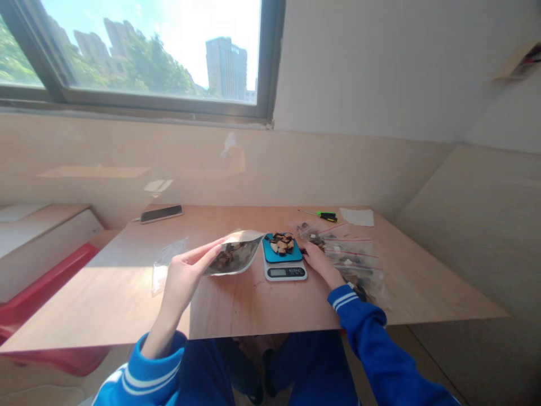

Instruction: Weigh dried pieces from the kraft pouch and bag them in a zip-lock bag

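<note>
My left hand [186, 273] grips the near edge of a large open pouch [236, 252] holding dark dried slices, tilted toward a small digital scale [284, 262]. The scale has a blue platform with a heap of dried slices [282, 243] on it. My right hand [319, 262] rests on the table just right of the scale, fingers curled near its edge; whether they pinch anything is hidden. Both arms wear blue sleeves with white stripes.
Several small zip bags with red strips [353, 259], filled with slices, lie right of the scale. Empty clear bags [167, 260] lie at the left. A phone [161, 213], a green screwdriver [326, 215] and a white paper [357, 216] sit at the back of the wooden table [127, 304].
</note>
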The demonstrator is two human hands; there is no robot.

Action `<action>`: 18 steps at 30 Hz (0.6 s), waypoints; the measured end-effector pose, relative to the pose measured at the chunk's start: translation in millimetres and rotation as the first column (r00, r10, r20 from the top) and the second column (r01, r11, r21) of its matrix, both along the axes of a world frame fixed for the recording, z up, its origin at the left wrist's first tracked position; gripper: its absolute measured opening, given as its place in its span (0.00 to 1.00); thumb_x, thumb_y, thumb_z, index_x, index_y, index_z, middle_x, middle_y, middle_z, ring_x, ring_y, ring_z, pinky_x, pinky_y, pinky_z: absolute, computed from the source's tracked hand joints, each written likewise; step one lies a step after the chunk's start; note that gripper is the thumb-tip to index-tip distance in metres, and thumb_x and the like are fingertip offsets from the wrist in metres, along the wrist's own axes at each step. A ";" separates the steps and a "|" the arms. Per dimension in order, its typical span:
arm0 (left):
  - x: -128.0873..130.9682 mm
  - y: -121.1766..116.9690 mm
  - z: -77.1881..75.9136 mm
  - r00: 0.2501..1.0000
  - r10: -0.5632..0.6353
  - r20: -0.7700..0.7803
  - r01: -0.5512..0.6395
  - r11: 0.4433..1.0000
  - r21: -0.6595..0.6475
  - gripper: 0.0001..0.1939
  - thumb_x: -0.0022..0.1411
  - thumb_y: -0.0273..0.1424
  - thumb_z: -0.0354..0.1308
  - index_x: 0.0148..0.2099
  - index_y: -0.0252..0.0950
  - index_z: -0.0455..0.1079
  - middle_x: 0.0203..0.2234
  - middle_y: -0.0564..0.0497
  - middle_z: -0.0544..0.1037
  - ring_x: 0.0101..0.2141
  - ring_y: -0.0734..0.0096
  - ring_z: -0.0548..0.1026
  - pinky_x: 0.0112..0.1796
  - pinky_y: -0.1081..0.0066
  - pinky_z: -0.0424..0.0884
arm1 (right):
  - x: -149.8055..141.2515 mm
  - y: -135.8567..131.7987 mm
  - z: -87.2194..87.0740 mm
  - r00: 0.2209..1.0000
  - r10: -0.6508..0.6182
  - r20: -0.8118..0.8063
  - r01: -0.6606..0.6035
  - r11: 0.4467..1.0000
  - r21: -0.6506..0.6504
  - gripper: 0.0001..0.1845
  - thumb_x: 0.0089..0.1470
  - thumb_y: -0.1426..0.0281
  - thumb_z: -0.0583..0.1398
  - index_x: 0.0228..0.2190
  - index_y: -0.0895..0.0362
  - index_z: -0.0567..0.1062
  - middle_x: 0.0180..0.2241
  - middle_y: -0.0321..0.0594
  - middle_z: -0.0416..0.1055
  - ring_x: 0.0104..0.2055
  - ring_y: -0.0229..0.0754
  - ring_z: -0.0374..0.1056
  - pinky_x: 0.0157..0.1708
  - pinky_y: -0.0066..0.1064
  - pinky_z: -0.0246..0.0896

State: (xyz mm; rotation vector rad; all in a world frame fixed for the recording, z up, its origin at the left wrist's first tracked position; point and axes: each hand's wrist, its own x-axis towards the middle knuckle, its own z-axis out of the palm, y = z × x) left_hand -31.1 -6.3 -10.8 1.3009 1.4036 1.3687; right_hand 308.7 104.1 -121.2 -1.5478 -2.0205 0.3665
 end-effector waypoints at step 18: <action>10.4 -8.5 -0.7 0.999 -0.031 -0.007 0.031 0.999 0.010 0.17 0.51 0.42 0.64 0.43 0.41 0.79 0.42 0.50 0.81 0.48 0.55 0.76 0.51 0.63 0.71 | -64.2 -73.2 114.0 0.911 0.296 -0.288 -0.276 0.955 0.109 0.13 0.60 0.72 0.52 0.40 0.55 0.76 0.41 0.41 0.76 0.44 0.41 0.72 0.46 0.34 0.67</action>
